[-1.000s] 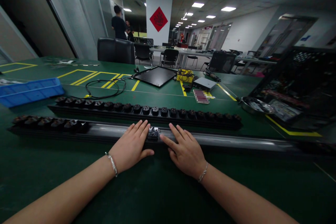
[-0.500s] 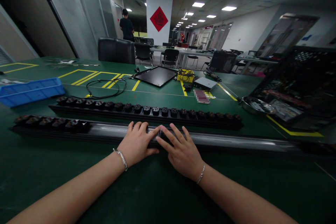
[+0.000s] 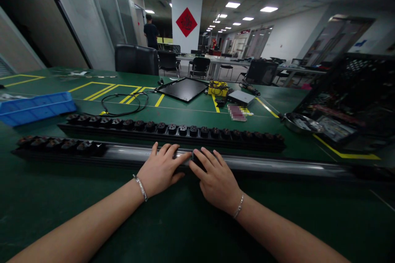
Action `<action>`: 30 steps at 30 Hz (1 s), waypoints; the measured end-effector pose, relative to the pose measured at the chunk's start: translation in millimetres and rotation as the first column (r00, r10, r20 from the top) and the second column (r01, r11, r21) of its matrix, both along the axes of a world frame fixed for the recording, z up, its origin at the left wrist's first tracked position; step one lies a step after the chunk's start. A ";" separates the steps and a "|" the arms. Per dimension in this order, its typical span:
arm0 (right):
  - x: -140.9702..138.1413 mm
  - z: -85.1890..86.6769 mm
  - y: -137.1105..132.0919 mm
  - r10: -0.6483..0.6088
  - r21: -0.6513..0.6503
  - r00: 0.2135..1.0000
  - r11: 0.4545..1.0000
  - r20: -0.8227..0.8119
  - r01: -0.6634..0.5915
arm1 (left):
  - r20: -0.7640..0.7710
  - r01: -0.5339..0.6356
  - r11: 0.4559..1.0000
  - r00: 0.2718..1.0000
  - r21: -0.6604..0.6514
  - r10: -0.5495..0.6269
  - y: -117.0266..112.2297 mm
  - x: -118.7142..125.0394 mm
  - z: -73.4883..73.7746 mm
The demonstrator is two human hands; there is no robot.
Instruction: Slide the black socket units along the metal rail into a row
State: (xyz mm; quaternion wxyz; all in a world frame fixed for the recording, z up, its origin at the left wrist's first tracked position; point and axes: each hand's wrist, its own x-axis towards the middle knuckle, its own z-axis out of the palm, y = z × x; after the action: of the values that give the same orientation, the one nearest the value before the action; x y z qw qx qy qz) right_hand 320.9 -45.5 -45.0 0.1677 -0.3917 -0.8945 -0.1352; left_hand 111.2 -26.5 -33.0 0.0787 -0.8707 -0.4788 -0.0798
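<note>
A long black power-strip housing (image 3: 277, 166) lies across the table before me, with several black sockets (image 3: 61, 144) at its left end. My left hand (image 3: 160, 168) rests on its shiny middle stretch, fingers spread, its index fingertip reaching toward a small black block (image 3: 199, 160). That block sits in the housing, mostly hidden by my right hand (image 3: 217, 178). The right thumb and index finger lie around the block, and the other fingers stretch over the housing. Behind runs a second power strip (image 3: 173, 133) carrying a full row of sockets.
A blue bin (image 3: 37, 107) stands at the left, with a coiled black cable (image 3: 123, 107) beyond it. Farther back are a flat black panel (image 3: 183, 89), a yellow box (image 3: 217, 88) and a grey box (image 3: 241, 98). A metal bowl (image 3: 300, 124) sits beside an open computer case (image 3: 348, 102) at right.
My right hand has shifted slightly to the right, and the small black block's visible edge has moved the same way. The left hand has barely moved.
</note>
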 end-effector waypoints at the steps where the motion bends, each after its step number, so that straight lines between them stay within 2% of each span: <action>1: 0.3 -0.2 0.2 -0.001 0.008 1.000 1.000 -0.005 0.001 | 0.001 -0.001 1.000 1.000 -0.002 0.001 0.1 0.1 0.3; 10: 4.8 0.7 2.1 -0.021 0.073 1.000 0.997 -0.004 0.021 | -0.020 -0.007 1.000 1.000 0.002 0.007 -0.8 1.7 2.4; 16: 8.0 12.0 0.2 -0.068 0.091 0.997 0.994 0.048 0.063 | -0.020 -0.017 1.000 1.000 0.001 0.017 -0.2 1.4 1.5; 24: 15.7 34.7 -6.5 -0.178 -0.034 0.970 0.982 0.163 0.186 | 0.000 -0.019 1.000 1.000 0.013 0.019 0.8 0.7 -1.5; 30: 16.6 42.4 -8.8 -0.221 -0.088 0.956 0.967 0.196 0.241 | 0.018 -0.010 1.000 1.000 0.024 0.009 1.6 -0.5 -2.9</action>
State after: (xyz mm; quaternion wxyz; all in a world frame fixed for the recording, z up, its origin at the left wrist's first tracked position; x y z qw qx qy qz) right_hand 337.4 -54.2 -2.7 0.0453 -0.4880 -0.8604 -0.1398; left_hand 110.7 -24.9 -35.9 0.0852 -0.8667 -0.4827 -0.0932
